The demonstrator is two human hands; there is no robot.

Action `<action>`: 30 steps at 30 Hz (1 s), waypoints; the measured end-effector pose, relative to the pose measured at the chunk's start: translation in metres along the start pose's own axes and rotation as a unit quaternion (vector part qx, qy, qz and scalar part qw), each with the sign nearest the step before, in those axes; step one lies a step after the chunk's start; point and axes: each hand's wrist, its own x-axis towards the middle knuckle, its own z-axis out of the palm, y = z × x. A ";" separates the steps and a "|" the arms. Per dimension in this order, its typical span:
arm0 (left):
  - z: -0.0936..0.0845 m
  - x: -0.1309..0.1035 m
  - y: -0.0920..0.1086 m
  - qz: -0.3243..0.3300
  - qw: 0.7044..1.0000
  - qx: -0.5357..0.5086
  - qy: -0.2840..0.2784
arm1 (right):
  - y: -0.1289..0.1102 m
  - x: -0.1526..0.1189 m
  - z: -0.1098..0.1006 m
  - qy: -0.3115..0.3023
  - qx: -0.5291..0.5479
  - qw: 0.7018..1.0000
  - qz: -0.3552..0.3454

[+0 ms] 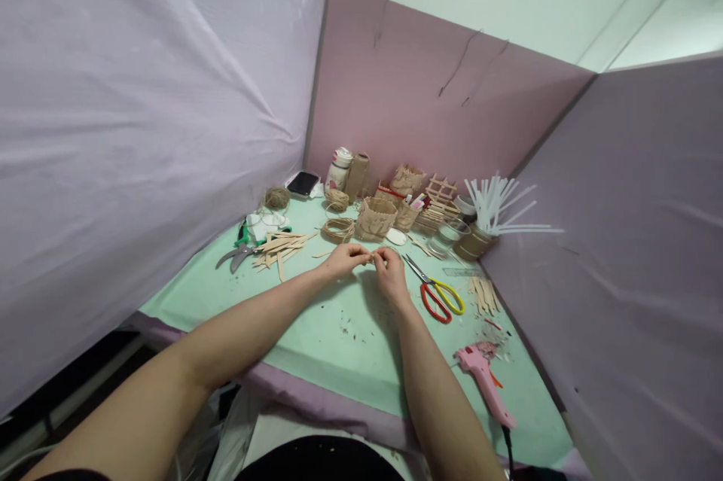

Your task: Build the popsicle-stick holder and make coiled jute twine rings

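While bringing fingertips together at the centre of the frame, grips a small pale piece (371, 259) between the pinched thumb and fingers of left hand (343, 260) and right hand (388, 269); possibly twine or wood, too small to tell. Holds it over the green cloth (327, 338), in front of the tan container (376, 219), with a twine coil (339, 230) near the left hand. Has scissors (439, 293) with red and yellow handles lying right of centre, and a pink glue gun (484, 379) at lower right. Left of centre, shows wooden strips (279, 249) beside pruning shears (237, 257); toward the right, white sticks (497, 206) standing in a brown pot (474, 242).
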 end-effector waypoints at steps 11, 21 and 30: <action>0.001 0.000 -0.004 0.080 0.983 0.135 0.097 | -0.005 -0.006 -0.002 0.072 -0.125 0.983 -0.115; 0.002 -0.002 -0.003 0.072 0.982 0.152 0.087 | -0.009 -0.009 -0.003 0.067 -0.203 0.966 -0.146; 0.002 -0.002 0.003 0.064 0.979 0.180 0.076 | -0.004 -0.006 0.006 0.087 -0.116 0.984 -0.102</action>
